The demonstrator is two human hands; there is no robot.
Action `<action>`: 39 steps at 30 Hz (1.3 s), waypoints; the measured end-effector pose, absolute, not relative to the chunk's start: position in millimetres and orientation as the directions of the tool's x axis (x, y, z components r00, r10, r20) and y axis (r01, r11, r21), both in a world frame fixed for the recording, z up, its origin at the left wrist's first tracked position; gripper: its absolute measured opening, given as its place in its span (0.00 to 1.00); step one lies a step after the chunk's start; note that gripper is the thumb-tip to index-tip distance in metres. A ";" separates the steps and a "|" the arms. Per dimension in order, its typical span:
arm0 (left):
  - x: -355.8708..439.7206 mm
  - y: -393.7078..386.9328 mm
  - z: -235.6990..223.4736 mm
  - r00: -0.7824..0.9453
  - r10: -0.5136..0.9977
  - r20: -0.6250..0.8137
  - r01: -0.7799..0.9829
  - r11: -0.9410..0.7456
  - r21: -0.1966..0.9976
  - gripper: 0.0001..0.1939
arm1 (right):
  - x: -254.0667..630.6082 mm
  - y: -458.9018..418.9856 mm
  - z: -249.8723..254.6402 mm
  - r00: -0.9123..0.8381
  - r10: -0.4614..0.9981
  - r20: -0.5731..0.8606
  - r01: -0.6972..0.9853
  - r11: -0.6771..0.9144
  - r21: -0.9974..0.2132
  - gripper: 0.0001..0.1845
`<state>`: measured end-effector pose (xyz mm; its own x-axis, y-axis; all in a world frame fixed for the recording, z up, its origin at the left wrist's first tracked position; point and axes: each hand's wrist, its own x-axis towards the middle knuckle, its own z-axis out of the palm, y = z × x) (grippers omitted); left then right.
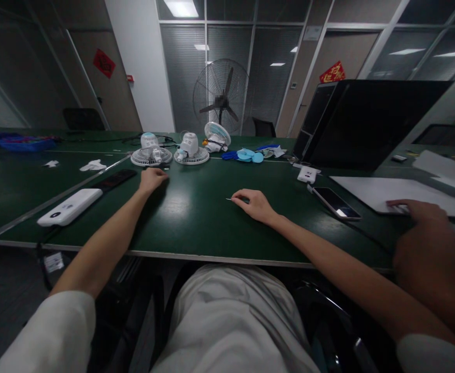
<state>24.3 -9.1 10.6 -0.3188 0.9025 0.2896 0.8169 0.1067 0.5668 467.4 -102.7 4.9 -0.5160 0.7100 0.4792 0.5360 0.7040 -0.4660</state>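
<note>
My right hand (253,203) is over the middle of the green table (196,223), thumb and forefinger pinched on a thin, pale, pin-like piece (228,199) that points left. Farther left, my left hand (152,180) rests on the tabletop with its fingers curled. A small dark item (166,167) lies just beyond its fingertips; whether the hand grips anything is hidden. Just behind it, a white fan (150,152) rests with its round grille down. A second white fan (190,150) is beside that one, and a third fan (216,137) leans farther back.
A white power strip (72,207) is at left. Blue fan blades (250,155) lie behind my right hand. To the right are a white charger (307,174), a phone (336,202), a black monitor (379,124) and another person's blurred hand (422,217) over a white panel (371,191).
</note>
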 end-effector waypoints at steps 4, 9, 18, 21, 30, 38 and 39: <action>106.3 -22.6 10.0 0.100 0.978 0.182 0.648 -0.203 0.734 0.14 | 467.4 -103.1 5.4 -0.545 0.695 0.469 0.517 0.719 -0.465 0.11; 195.7 -58.6 0.0 0.537 0.819 0.202 0.400 -0.458 0.794 0.14 | 468.0 -102.3 4.4 -0.556 0.694 0.458 0.530 0.720 -0.448 0.10; 202.4 -67.8 -0.2 0.592 0.766 0.251 0.396 -0.547 0.737 0.14 | 467.1 -104.0 3.9 -0.534 0.690 0.488 0.548 0.722 -0.422 0.09; 201.8 -68.1 0.7 0.597 0.763 0.249 0.400 -0.552 0.732 0.15 | 467.3 -103.1 3.7 -0.492 0.709 0.505 0.576 0.700 -0.421 0.09; 200.9 -69.5 0.3 0.602 0.759 0.248 0.419 -0.565 0.711 0.15 | 467.5 -104.2 4.9 -0.478 0.727 0.493 0.590 0.681 -0.433 0.09; 199.5 -70.8 2.1 0.621 0.746 0.243 0.407 -0.571 0.713 0.14 | 468.7 -108.2 9.1 -0.467 0.747 0.473 0.601 0.660 -0.450 0.08; 199.4 -71.4 2.8 0.622 0.745 0.241 0.407 -0.571 0.713 0.14 | 469.2 -107.9 8.9 -0.463 0.750 0.472 0.606 0.656 -0.449 0.08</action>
<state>199.4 -71.4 2.8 0.6224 0.7448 0.2406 0.4072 -0.5706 0.7132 469.2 -107.9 8.9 -0.4629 0.7503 0.4720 0.6064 0.6564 -0.4488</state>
